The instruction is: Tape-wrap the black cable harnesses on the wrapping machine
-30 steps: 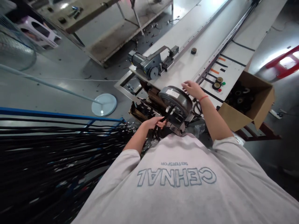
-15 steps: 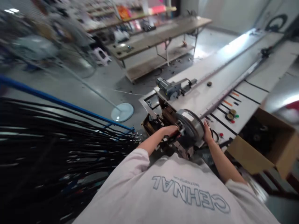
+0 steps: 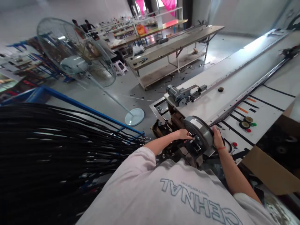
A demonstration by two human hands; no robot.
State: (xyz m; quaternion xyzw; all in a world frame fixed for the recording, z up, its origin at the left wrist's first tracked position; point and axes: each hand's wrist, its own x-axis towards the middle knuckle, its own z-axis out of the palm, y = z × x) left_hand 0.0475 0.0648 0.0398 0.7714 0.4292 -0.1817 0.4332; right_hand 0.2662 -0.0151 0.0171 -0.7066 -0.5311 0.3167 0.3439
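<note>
Now, grey drum between left grip and right grip.

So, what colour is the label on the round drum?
The label is white, clearest in the head view.

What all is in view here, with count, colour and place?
Round housing: 1, grey, near end of the bench
Bench: 1, white, right side, running back
Motor unit: 1, grey, bench's near left end
Tape rolls: 3, dark and tan, on bench
Strips: 2, orange, bench's right part
Buttons: 3, one green, two red, bench's right part
Box: 1, brown, right edge
Fan: 1, pale grey-blue, left
Rack: 1, blue, left
Cables: uncountable, black, on rack
Work table: 1, grey-brown, beyond the bench
Stool: 1, white, by work table
Curtains: 2, pink, far back
Far tables: uncounted, colours unclear, back
Shirt: 1, pale grey, bottom
Left hand: 1, bare, at round housing's near face
Right hand: 1, bare, red wristband, against round housing's right rim
</note>
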